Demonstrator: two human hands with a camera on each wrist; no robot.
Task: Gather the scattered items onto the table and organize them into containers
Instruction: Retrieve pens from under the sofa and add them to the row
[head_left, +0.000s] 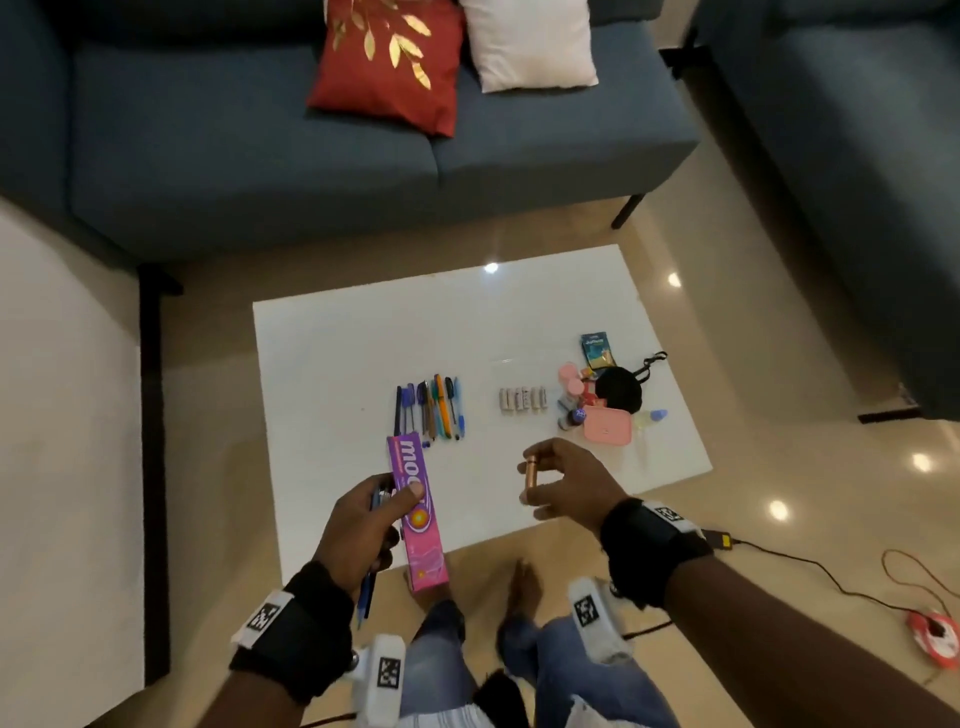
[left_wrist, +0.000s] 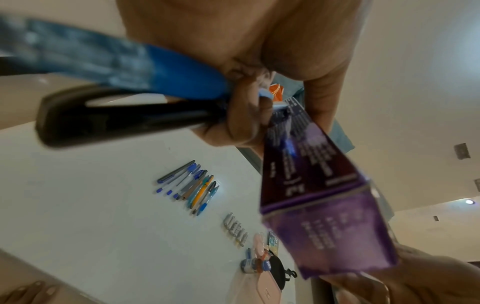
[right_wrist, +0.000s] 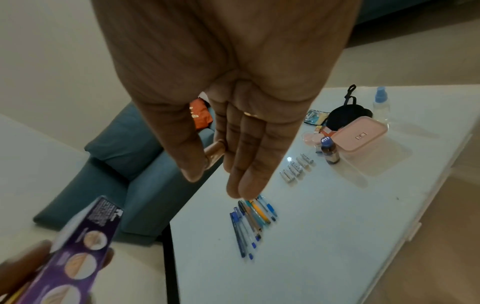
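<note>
**Holdings in hand and on the white bench**

We list each place against the row of pens (head_left: 431, 410) on the white bench (head_left: 363, 353).

1. Left hand (head_left: 363, 525): we hold a pink and purple carton (head_left: 418, 512), thumb pressed on its printed face, fingers (left_wrist: 241, 123) curled round it from below. The same hand grips a blue pen and a dark pen (left_wrist: 116, 115), their ends sticking out below the wrist. The carton's far end overlaps the near tips of the row of pens in the head view; whether it touches them we cannot tell.

2. Right hand (head_left: 563, 480): we pinch a small copper-coloured cylinder (head_left: 531, 474) between thumb and fingers (right_wrist: 244, 164), upright, above the bench on the near right of the row of pens.

3. Row of pens: blue, brown, teal and orange barrels, lying side by side, touching or nearly so.

4. Row of batteries (head_left: 523, 399): small pale cells, side by side, to the right of the pens and apart from them.

5. Cluster further right, beyond the batteries: a pink lidded box (head_left: 608, 425), a black pouch (head_left: 619, 389) with strap, a small dark bottle (right_wrist: 329, 151) with a blue cap, a clear bottle (right_wrist: 381, 105) with a blue top, a blue sachet (head_left: 597, 351) and pink round pieces.

6. Behind the bench, past the pens: a blue sofa (head_left: 260, 156) bearing a red cushion (head_left: 387, 67) and a white cushion (head_left: 530, 41).
</note>
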